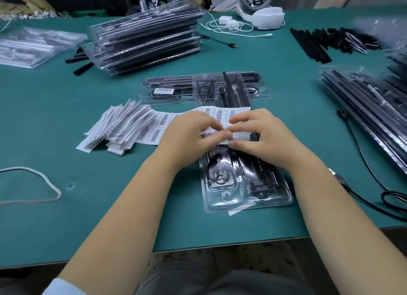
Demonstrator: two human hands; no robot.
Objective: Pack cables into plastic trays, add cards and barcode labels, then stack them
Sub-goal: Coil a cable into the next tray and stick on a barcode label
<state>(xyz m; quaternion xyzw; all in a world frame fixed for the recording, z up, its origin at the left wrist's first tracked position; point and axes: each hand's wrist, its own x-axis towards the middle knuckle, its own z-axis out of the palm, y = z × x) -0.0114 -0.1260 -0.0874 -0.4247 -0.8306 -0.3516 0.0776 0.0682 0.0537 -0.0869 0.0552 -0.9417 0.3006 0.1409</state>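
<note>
A clear plastic tray packed with black cables lies lengthwise in front of me on the green table. Across its middle lies a strip of white barcode labels. My left hand and my right hand meet over the strip, and the fingertips of both pinch the labels. The labels under my fingers are partly hidden. Behind the tray, a second packed tray with a barcode label on it lies crosswise.
A fanned pile of label strips lies left of my hands. A tall stack of packed trays stands at the back, empty trays far left, more packed trays at right. Loose black cables trail near the right edge.
</note>
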